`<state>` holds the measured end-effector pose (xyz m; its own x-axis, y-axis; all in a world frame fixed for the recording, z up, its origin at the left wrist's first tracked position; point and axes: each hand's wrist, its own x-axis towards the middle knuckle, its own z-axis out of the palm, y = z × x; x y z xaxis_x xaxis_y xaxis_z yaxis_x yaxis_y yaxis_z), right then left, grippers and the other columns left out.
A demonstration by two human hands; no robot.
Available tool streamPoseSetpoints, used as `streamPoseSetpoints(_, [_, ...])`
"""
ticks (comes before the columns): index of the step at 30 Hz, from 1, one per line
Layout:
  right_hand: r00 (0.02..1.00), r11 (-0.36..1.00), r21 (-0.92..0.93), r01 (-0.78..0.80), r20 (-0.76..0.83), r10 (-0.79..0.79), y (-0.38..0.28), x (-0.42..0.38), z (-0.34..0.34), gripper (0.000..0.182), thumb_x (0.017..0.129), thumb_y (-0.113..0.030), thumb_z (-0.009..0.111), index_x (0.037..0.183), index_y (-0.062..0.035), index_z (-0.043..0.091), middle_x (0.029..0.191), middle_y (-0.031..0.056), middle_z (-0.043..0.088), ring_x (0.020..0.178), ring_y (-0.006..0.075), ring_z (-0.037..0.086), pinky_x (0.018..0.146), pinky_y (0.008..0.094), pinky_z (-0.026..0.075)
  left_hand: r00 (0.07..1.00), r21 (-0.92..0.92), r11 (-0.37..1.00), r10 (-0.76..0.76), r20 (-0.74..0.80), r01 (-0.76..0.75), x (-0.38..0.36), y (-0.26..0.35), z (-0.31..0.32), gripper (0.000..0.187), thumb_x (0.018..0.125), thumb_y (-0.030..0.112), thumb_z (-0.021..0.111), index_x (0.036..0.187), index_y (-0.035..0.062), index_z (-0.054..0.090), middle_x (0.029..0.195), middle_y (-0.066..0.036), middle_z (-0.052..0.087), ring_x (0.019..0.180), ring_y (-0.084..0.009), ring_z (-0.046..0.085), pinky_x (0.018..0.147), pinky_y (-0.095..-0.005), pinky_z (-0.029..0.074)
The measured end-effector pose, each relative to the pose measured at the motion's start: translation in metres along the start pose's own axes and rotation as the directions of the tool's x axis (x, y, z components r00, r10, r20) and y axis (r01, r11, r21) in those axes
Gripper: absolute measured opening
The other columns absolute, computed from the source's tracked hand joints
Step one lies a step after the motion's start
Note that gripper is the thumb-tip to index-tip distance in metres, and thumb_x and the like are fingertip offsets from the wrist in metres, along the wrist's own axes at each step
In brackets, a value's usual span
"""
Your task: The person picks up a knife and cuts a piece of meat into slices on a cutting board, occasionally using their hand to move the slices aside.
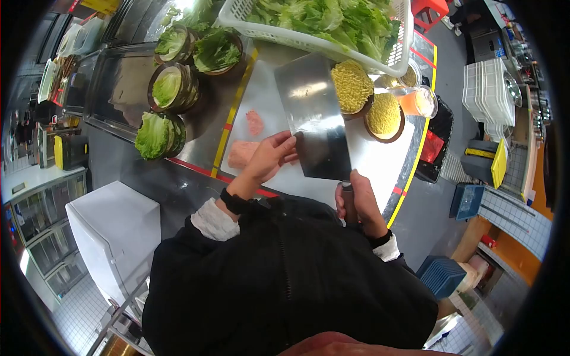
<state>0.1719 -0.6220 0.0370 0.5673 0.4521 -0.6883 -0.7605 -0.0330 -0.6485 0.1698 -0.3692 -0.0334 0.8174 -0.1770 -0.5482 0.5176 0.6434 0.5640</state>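
My right hand [363,202] grips the dark handle of a broad cleaver [314,118]. The blade is raised, its flat face towards me, over the white cutting board [270,80]. At the blade's lower left edge is my left hand [272,157], fingers stretched out and apart, the fingertips at or touching the steel. A pink block of what looks like luncheon meat [240,153] lies on the board beside my left wrist. Farther up the board rests a thin pink slice [254,122]. Whatever lies behind the blade is hidden.
A white basket of lettuce [323,24] stands at the back. Two bowls of yellow noodles [351,86] [383,115] sit right of the blade, near a cup with orange contents [418,102]. Several lettuce-topped bowl stacks [169,89] and a metal tray [124,80] occupy the left.
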Motion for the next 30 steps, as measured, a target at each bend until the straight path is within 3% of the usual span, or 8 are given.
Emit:
streamPoseSetpoints(7, [0.921,0.908,0.301,-0.29,0.346,0.18,-0.001,0.004,-0.008,0.081,0.095,-0.071,0.011,0.052,-0.0089,0.04,0.041,0.0051,0.039,0.034,0.0186,0.045,0.04,0.0304,0.044,0.926,-0.402,0.915,0.115,0.359,0.042,-0.001,-0.012,-0.009,0.031,0.095,0.027,0.064,0.116,0.0057,0.059,0.097,0.006,0.061,0.078,-0.0031,0.054,0.075,-0.0199,0.047])
streamPoseSetpoints(14, [0.866,0.839,0.399,-0.369,0.475,0.155,0.009,0.008,-0.008,0.081,0.094,-0.073,0.011,0.051,-0.0096,0.038,0.04,0.0043,0.038,0.033,0.0184,0.044,0.04,0.0293,0.043,0.987,-0.303,0.953,0.02,0.159,0.03,-0.005,-0.009,-0.002,0.038,0.093,0.029,0.066,0.121,0.0049,0.059,0.099,0.004,0.063,0.081,-0.0047,0.056,0.074,-0.017,0.045])
streamPoseSetpoints(17, [0.916,0.89,0.352,-0.289,0.373,0.15,0.0,0.003,-0.004,0.081,0.096,-0.07,0.012,0.053,-0.0081,0.041,0.041,0.0045,0.04,0.033,0.0185,0.045,0.04,0.0293,0.043,0.997,-0.126,0.991,0.058,0.056,-0.05,-0.004,0.007,-0.02,0.034,0.093,0.026,0.065,0.116,0.002,0.062,0.096,0.0,0.066,0.085,-0.0086,0.06,0.077,-0.0186,0.046])
streamPoseSetpoints(19, [0.952,0.93,0.296,-0.217,0.274,0.135,-0.005,-0.001,-0.003,0.08,0.097,-0.067,0.014,0.054,-0.0069,0.043,0.043,0.0045,0.042,0.033,0.0183,0.045,0.04,0.0294,0.044,0.94,0.443,0.893,0.218,-0.264,-0.083,0.013,0.011,-0.052,0.026,0.09,0.011,0.066,0.113,-0.0002,0.062,0.099,-0.007,0.067,0.089,-0.0136,0.065,0.078,-0.03,0.054])
streamPoseSetpoints(23, [0.997,0.987,0.147,-0.063,0.055,0.056,-0.006,-0.002,-0.007,0.073,0.103,-0.055,0.021,0.061,-0.0027,0.051,0.047,0.0044,0.046,0.036,0.0169,0.048,0.041,0.0294,0.045,0.859,0.568,0.812,0.381,-0.342,-0.134,0.027,0.02,-0.098,0.026,0.088,0.009,0.067,0.11,-0.0043,0.06,0.092,-0.01,0.068,0.081,-0.0123,0.066,0.065,-0.0281,0.055])
streamPoseSetpoints(27, [0.998,0.997,0.042,-0.064,-0.021,0.065,0.0,-0.004,-0.008,0.065,0.104,-0.05,0.027,0.065,-0.0034,0.051,0.049,0.0045,0.047,0.037,0.0158,0.049,0.041,0.0276,0.045,0.785,0.749,0.644,0.38,-0.489,0.155,0.02,0.034,-0.082,0.025,0.081,0.012,0.071,0.099,-0.0027,0.062,0.085,-0.018,0.07,0.082,-0.0251,0.071,0.069,-0.0341,0.056])
streamPoseSetpoints(29, [0.996,0.998,-0.009,-0.064,-0.067,0.063,0.003,-0.005,-0.007,0.06,0.104,-0.047,0.03,0.07,-0.0032,0.052,0.051,0.0045,0.049,0.038,0.015,0.05,0.042,0.0269,0.044,0.711,0.929,0.249,0.599,-0.37,0.274,0.017,0.033,-0.076,0.025,0.082,0.016,0.07,0.098,-0.0009,0.061,0.087,-0.017,0.068,0.083,-0.0344,0.067,0.073,-0.0409,0.054])
streamPoseSetpoints(30, [0.995,0.995,-0.091,-0.036,-0.095,0.028,0.003,-0.006,-0.005,0.051,0.104,-0.043,0.034,0.078,-0.0031,0.053,0.053,0.0042,0.05,0.041,0.0139,0.05,0.042,0.0266,0.043,0.713,0.929,0.249,0.597,-0.369,0.272,0.015,0.032,-0.072,0.025,0.082,0.016,0.07,0.098,-0.0009,0.061,0.087,-0.017,0.068,0.083,-0.0344,0.067,0.073,-0.0409,0.054])
